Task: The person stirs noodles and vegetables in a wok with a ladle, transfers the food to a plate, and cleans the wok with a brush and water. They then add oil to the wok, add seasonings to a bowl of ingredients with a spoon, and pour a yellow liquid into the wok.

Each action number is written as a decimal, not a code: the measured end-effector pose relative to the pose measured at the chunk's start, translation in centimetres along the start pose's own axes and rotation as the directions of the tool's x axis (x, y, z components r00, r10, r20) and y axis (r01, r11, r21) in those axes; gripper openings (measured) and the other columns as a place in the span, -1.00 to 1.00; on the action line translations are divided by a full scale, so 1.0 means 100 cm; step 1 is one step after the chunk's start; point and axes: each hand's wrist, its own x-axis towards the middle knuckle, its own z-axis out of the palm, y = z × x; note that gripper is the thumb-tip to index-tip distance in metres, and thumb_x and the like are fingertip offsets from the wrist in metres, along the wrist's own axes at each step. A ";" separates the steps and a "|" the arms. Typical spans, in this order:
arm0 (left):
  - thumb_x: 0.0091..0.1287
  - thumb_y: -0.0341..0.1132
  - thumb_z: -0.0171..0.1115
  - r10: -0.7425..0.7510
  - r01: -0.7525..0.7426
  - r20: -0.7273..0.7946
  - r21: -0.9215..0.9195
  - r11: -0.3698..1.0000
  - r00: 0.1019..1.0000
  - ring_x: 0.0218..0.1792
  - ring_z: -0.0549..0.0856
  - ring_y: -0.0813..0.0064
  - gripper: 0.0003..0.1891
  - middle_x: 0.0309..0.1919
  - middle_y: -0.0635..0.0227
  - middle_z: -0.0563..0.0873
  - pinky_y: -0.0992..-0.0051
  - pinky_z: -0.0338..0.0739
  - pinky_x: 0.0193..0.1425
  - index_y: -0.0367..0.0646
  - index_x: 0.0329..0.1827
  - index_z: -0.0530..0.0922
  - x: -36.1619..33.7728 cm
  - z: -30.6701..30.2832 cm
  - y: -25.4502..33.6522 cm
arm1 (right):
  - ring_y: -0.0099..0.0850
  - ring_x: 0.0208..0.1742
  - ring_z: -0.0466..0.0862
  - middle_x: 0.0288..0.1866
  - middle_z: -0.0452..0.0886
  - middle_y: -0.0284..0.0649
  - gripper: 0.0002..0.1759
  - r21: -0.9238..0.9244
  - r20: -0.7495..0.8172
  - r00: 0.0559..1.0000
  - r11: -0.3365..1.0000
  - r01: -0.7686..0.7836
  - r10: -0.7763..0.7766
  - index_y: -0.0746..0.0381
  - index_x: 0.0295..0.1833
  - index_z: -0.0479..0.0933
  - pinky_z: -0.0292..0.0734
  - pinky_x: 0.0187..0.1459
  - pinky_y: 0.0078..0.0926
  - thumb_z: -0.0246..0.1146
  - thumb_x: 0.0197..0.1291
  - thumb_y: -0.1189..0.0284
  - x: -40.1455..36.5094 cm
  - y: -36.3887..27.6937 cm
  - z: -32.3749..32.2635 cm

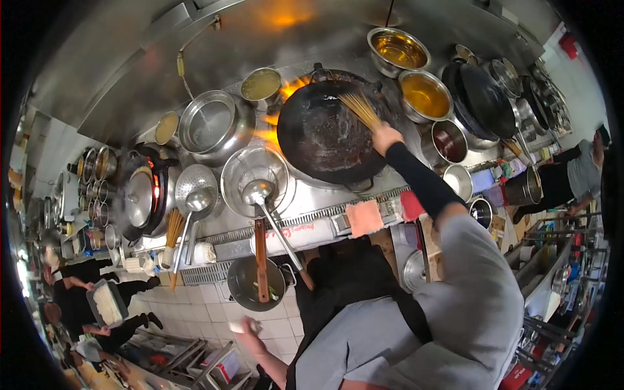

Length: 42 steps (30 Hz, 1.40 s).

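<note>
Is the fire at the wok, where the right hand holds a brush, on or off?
On: orange flames show along the left edge of the wok, beside its dark rim.

The person wears a loose grey short-sleeved shirt (478,286), a black apron (341,276) with a wide black strap (415,318), and a snug black arm sleeve (419,175) between right hand (388,138) and elbow.

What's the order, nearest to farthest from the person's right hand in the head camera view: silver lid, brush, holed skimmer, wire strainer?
From the right hand:
1. Brush: in its grip.
2. Wire strainer: left of the big wok.
3. Holed skimmer: left of the strainer.
4. Silver lid: farthest left.
</note>
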 end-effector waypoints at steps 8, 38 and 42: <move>0.51 -0.23 0.30 0.156 -0.044 0.495 -0.230 0.972 0.855 -0.07 0.82 0.24 -0.63 0.01 0.06 0.79 0.28 0.75 -0.03 -0.28 0.24 0.56 -0.003 0.188 0.142 | 0.19 0.07 0.74 -0.04 0.77 0.18 -0.63 0.506 0.188 0.982 0.855 -0.118 0.024 0.20 0.05 0.71 0.65 0.18 0.02 0.31 0.22 0.24 -0.008 -0.165 0.017; 0.33 -0.39 0.24 -0.151 0.242 0.655 -0.050 0.969 0.740 -0.64 0.61 0.31 -0.86 -0.45 0.19 0.64 0.54 0.25 -0.74 -0.30 -0.20 0.54 -0.119 0.438 0.058 | -0.44 -0.43 0.72 -0.16 0.75 -0.12 -0.26 0.838 0.527 0.785 -0.043 -0.545 0.325 0.50 0.52 0.36 0.60 -0.44 -0.45 0.47 0.31 0.49 -0.293 0.174 -0.098; 0.26 -0.42 0.25 -0.114 0.065 0.619 0.102 0.993 0.777 -0.65 0.61 0.37 -0.86 -0.44 0.24 0.64 0.59 0.28 -0.75 -0.26 -0.18 0.54 -0.136 0.426 0.112 | -0.40 -0.43 0.73 -0.15 0.76 -0.10 -0.31 0.795 0.605 0.760 -0.131 -0.592 0.236 0.45 0.50 0.41 0.57 -0.54 -0.44 0.44 0.35 0.43 -0.287 0.177 -0.119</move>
